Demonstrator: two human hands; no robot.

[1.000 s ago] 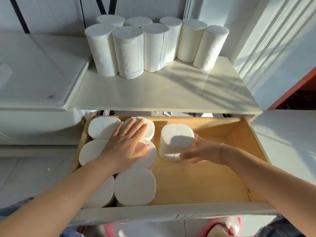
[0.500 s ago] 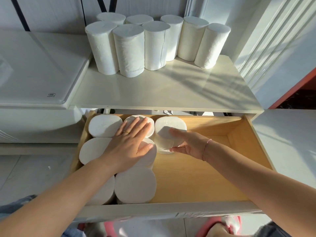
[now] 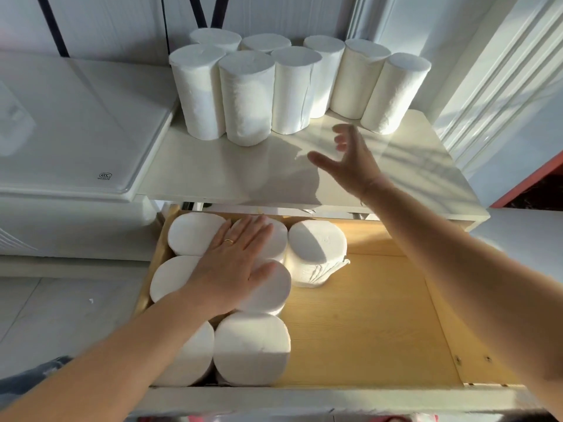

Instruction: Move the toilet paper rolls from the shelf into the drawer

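Observation:
Several white toilet paper rolls [image 3: 245,97] stand upright in a cluster at the back of the cream shelf [image 3: 213,175]. Below it the wooden drawer [image 3: 374,324] is pulled out, with several rolls packed upright along its left side. One more roll [image 3: 316,252] stands at the drawer's back, just right of that group. My left hand [image 3: 234,263] lies flat, fingers spread, on top of the packed rolls. My right hand [image 3: 350,159] hovers empty above the shelf with fingers apart, a little short of the rightmost shelf roll [image 3: 396,92].
A white appliance lid [image 3: 70,129] adjoins the shelf on the left. A white panelled wall [image 3: 502,71] rises at the right. The drawer's white front edge [image 3: 304,397] is nearest me. Bare wood shows in the drawer's right half.
My right hand let go of the roll it set at the drawer's back and rose up over the shelf. My left hand stayed flat on the packed rolls.

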